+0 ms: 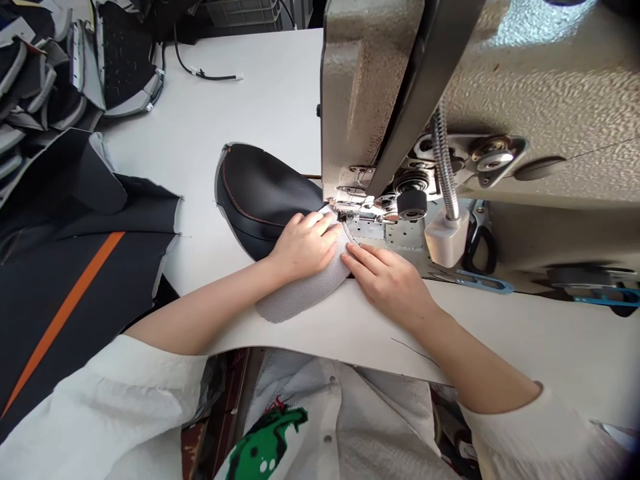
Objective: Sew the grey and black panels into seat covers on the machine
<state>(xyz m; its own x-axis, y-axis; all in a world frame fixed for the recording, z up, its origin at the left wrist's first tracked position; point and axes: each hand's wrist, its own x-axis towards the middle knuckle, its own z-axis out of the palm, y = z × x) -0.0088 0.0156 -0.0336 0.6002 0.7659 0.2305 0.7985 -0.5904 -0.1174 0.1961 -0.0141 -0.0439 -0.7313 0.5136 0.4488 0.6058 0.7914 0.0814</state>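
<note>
A black leather-like piece [265,187] with an orange stitch line lies under the head of the sewing machine [370,100]. A light grey mesh fabric piece [300,300] is laid against it, its upper end at the presser foot [345,215]. My left hand [306,248] rests on the mesh and the black piece, fingers bent a little and lying on the fabric near the foot. Fingers stretched out, my right hand [390,283] presses on the right edge of the mesh, just below the needle area. The needle tip is too small to make out.
Dark panels with an orange stripe [65,320] lie at left, below a pile of black and grey padded pieces [127,60]. Black-handled scissors [483,247] and blue thread snips [485,281] lie right of the lamp [447,237]. A black cable [215,77] lies on the white table [280,87].
</note>
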